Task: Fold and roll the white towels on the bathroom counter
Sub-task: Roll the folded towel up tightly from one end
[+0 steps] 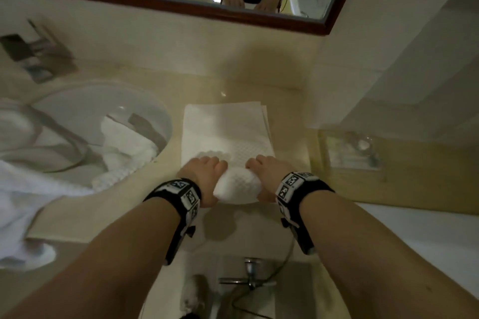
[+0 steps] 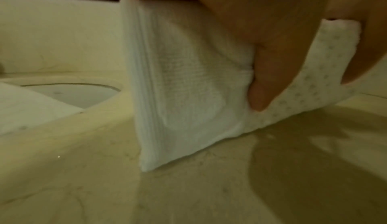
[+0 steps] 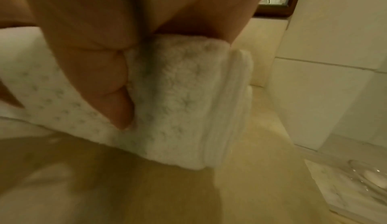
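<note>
A white waffle-weave towel [image 1: 228,132] lies folded into a long strip on the beige counter [image 1: 259,80], its near end rolled into a thick roll [image 1: 237,186]. My left hand [image 1: 204,171] grips the roll's left end, fingers curled over the top and thumb [image 2: 263,85] pressed into the near side of the towel [image 2: 188,86]. My right hand [image 1: 267,168] grips the right end the same way, thumb [image 3: 117,98] against the rolled towel [image 3: 180,98]. The flat part stretches away toward the wall.
A round sink [image 1: 85,122] at left holds crumpled white towels [image 1: 124,145]; more white cloth [image 1: 23,204] hangs over the counter's left front edge. A clear glass tray [image 1: 350,150] sits at right. A dark-framed mirror [image 1: 181,5] runs along the wall.
</note>
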`<action>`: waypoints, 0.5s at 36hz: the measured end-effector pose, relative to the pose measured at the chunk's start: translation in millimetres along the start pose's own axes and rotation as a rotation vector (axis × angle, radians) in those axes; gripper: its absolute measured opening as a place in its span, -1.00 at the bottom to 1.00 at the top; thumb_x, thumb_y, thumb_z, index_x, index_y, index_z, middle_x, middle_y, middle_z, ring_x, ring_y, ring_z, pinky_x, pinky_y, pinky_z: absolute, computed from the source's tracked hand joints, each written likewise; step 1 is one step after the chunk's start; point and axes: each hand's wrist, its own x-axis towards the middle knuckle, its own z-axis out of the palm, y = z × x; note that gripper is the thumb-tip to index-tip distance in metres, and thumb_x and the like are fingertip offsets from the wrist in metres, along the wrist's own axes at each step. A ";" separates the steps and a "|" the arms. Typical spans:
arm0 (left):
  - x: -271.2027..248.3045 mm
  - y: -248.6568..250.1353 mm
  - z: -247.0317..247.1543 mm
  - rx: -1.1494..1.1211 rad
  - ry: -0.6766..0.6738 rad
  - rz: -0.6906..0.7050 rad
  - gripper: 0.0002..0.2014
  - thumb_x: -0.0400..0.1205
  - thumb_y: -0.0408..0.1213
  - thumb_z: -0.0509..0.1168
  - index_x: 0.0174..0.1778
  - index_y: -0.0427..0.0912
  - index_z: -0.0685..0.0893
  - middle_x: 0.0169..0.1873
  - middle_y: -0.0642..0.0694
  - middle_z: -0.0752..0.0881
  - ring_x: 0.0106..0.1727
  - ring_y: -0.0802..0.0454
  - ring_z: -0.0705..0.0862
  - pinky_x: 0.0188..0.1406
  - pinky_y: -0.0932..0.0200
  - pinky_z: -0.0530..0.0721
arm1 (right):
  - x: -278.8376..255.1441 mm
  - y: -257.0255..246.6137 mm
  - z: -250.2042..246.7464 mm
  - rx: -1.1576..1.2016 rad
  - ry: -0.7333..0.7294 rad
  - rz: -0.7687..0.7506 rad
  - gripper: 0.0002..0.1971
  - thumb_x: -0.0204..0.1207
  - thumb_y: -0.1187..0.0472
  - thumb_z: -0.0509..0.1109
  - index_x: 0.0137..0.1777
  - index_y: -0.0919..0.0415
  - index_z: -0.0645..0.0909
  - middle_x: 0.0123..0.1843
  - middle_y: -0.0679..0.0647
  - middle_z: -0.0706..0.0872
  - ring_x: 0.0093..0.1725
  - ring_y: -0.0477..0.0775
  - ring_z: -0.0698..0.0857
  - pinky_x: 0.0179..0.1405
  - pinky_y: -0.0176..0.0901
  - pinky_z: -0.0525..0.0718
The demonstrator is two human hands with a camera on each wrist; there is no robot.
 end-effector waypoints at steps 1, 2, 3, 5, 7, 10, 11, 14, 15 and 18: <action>-2.8 -0.2 0.6 0.021 0.016 0.009 -0.39 0.52 0.11 0.25 0.44 -0.07 0.29 0.33 -0.08 0.45 0.33 -0.12 0.48 0.28 0.05 0.41 | -1.2 -0.5 2.5 -0.006 0.005 -0.004 -0.25 0.32 0.04 0.54 0.45 0.04 0.25 0.34 0.10 0.42 0.32 0.18 0.49 0.23 0.12 0.60; -6.0 -0.6 1.7 0.039 0.025 0.018 -0.37 0.52 0.10 0.24 0.46 -0.08 0.28 0.35 -0.09 0.43 0.34 -0.12 0.46 0.30 0.04 0.39 | -4.4 -3.0 3.0 -0.015 0.005 -0.006 -0.25 0.31 0.03 0.55 0.45 0.05 0.26 0.34 0.09 0.43 0.32 0.17 0.49 0.22 0.10 0.60; -9.7 -1.2 2.8 0.058 0.026 0.027 -0.34 0.51 0.09 0.25 0.48 -0.08 0.25 0.37 -0.09 0.42 0.36 -0.12 0.45 0.32 0.04 0.37 | -6.0 -4.7 6.0 -0.026 0.016 -0.018 -0.25 0.31 0.03 0.55 0.44 0.06 0.26 0.34 0.09 0.43 0.32 0.16 0.49 0.21 0.09 0.60; -17.5 -4.1 3.2 0.100 0.014 0.035 -0.28 0.49 0.07 0.28 0.53 -0.09 0.20 0.39 -0.10 0.38 0.38 -0.12 0.41 0.37 0.05 0.34 | -11.3 -12.1 9.2 -0.033 0.042 -0.030 -0.27 0.32 0.02 0.53 0.43 0.07 0.26 0.33 0.09 0.42 0.31 0.16 0.49 0.18 0.08 0.60; -23.3 -10.0 -3.9 0.140 0.017 0.032 -0.24 0.47 0.04 0.33 0.54 -0.10 0.18 0.39 -0.11 0.37 0.38 -0.13 0.41 0.36 0.05 0.36 | -16.3 -19.4 7.3 -0.017 0.111 -0.018 -0.28 0.32 0.03 0.53 0.42 0.08 0.26 0.31 0.09 0.42 0.29 0.17 0.50 0.15 0.09 0.61; -24.8 -21.8 -32.9 0.135 0.057 0.009 -0.28 0.44 0.01 0.38 0.48 -0.06 0.24 0.32 -0.10 0.43 0.32 -0.12 0.46 0.28 0.05 0.46 | -23.4 -23.7 -14.8 0.032 0.178 0.036 -0.25 0.32 0.06 0.54 0.46 0.07 0.26 0.32 0.10 0.42 0.29 0.19 0.50 0.17 0.07 0.60; -24.0 -25.9 -46.3 0.122 0.069 0.001 -0.30 0.42 0.01 0.39 0.44 -0.04 0.27 0.29 -0.08 0.47 0.29 -0.11 0.50 0.26 0.05 0.51 | -22.6 -21.4 -24.2 0.067 0.188 0.049 -0.24 0.32 0.08 0.54 0.48 0.07 0.25 0.34 0.11 0.42 0.31 0.20 0.50 0.20 0.05 0.59; -21.0 -37.1 -85.4 0.098 0.084 -0.007 -0.32 0.36 0.05 0.45 0.36 0.01 0.34 0.19 -0.07 0.55 0.22 -0.13 0.58 0.17 0.00 0.61 | -34.9 -19.4 -64.7 0.120 0.200 0.115 -0.20 0.33 0.10 0.55 0.54 0.07 0.26 0.40 0.12 0.44 0.33 0.24 0.53 0.23 0.03 0.58; -19.5 -40.7 -96.4 0.092 0.074 -0.007 -0.29 0.35 0.08 0.46 0.37 0.02 0.34 0.19 -0.08 0.56 0.22 -0.14 0.58 0.18 -0.01 0.61 | -35.1 -15.8 -73.6 0.142 0.206 0.137 -0.22 0.32 0.09 0.55 0.53 0.04 0.27 0.40 0.11 0.47 0.31 0.24 0.55 0.21 0.04 0.59; -17.0 -46.6 -119.5 0.066 0.040 -0.008 -0.24 0.31 0.13 0.49 0.39 0.05 0.36 0.18 -0.07 0.60 0.20 -0.14 0.61 0.21 -0.06 0.60 | -37.5 -17.0 -97.3 0.134 0.182 0.184 -0.17 0.10 -0.02 0.62 0.38 -0.25 0.32 0.21 -0.07 0.58 0.14 0.23 0.66 0.06 0.16 0.67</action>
